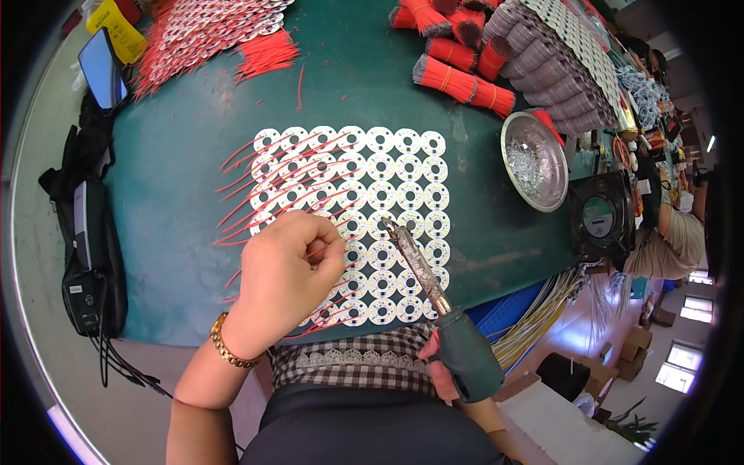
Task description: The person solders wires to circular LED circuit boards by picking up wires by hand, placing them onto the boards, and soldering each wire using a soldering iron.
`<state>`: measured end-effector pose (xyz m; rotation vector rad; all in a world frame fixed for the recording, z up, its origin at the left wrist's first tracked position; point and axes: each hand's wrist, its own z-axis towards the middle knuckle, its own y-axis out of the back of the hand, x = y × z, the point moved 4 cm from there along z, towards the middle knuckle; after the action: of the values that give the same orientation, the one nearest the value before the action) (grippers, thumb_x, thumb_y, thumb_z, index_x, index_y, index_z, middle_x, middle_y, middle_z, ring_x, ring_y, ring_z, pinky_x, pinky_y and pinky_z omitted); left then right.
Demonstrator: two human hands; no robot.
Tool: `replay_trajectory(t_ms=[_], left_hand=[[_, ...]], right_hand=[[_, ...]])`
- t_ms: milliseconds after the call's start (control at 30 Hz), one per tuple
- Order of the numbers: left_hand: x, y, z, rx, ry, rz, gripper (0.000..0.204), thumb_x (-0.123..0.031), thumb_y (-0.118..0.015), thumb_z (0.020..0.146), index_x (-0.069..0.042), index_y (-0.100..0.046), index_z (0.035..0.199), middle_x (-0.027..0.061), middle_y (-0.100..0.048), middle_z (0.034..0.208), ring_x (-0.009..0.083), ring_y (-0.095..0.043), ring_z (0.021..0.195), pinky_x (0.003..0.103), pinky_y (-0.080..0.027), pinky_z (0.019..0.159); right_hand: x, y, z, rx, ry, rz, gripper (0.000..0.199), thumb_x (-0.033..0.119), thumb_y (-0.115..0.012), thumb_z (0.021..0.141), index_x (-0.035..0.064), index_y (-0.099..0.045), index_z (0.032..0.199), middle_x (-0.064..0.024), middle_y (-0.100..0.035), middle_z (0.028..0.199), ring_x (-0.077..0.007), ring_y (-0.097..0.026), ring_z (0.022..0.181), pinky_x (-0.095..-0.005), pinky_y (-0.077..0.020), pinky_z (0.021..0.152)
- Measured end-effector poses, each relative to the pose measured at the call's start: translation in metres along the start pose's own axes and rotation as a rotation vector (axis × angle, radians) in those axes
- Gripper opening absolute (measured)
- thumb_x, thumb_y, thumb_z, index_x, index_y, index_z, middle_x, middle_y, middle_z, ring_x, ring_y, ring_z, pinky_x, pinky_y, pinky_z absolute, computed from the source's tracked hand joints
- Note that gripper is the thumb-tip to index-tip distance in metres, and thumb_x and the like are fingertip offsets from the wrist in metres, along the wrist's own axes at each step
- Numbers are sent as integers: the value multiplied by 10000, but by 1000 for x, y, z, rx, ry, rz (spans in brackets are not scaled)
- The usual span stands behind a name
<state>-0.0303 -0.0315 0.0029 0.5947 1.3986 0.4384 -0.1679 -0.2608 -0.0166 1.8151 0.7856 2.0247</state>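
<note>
In front of me on the green table (pixel 186 194) lies a square panel of round white LED boards (pixel 381 194) with centre holes. Thin red wires (pixel 256 190) run leftward from its left and middle columns. My left hand (pixel 291 267), with a gold watch (pixel 226 341) at the wrist, is closed over the panel's lower left. A bit of red wire shows at its curled fingers; their tips are partly hidden. My right hand (pixel 442 376) grips a soldering iron (pixel 473 353) by its dark handle. The iron's tip is over the middle of the panel, right of my left hand.
A metal bowl (pixel 535 163) with shiny bits and a black fan (pixel 603 217) stand to the right. Red wire bundles (pixel 465 84) and stacked panels (pixel 570 46) fill the far right; wired panels (pixel 201 31) lie far left. A phone (pixel 102 68) stands at the left edge. Another person (pixel 673 240) sits at right.
</note>
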Motion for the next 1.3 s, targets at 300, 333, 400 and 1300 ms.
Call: replay_trajectory(t_ms=[300,333,400,1300], left_hand=[[4,-8,2,-15,76,50,95,-70,-724,726,-88,-633,707,20,-587,603,164,-571,508,303,-441,492],[2,-8,3,-24,60,73,103,-73,-726,732,-89,-628,704,17,-585,595,165,-571,500,307,-442,488],[1,-9,3,-33,46,95,113,-76,-728,739,-91,-622,702,15,-583,587,166,-571,492,311,-443,484],[-3,-16,-8,-145,-126,107,136,26,-724,755,-33,-602,774,36,-619,651,79,-576,531,220,-463,494]], right_hand=[[-24,-9,-20,102,-69,-75,195,-30,-621,792,-16,-634,986,-76,-607,798,-143,-568,651,-280,-478,589],[-23,-9,-19,81,-86,-61,184,-36,-633,782,-7,-640,963,-67,-605,786,-137,-562,647,-275,-473,584],[-19,-8,-18,38,-117,-31,167,-49,-656,762,12,-652,917,-49,-601,761,-124,-552,640,-264,-463,572],[-32,-15,-29,65,-130,-31,472,276,-806,633,116,-700,1064,-39,-678,862,-264,-674,700,-355,-526,610]])
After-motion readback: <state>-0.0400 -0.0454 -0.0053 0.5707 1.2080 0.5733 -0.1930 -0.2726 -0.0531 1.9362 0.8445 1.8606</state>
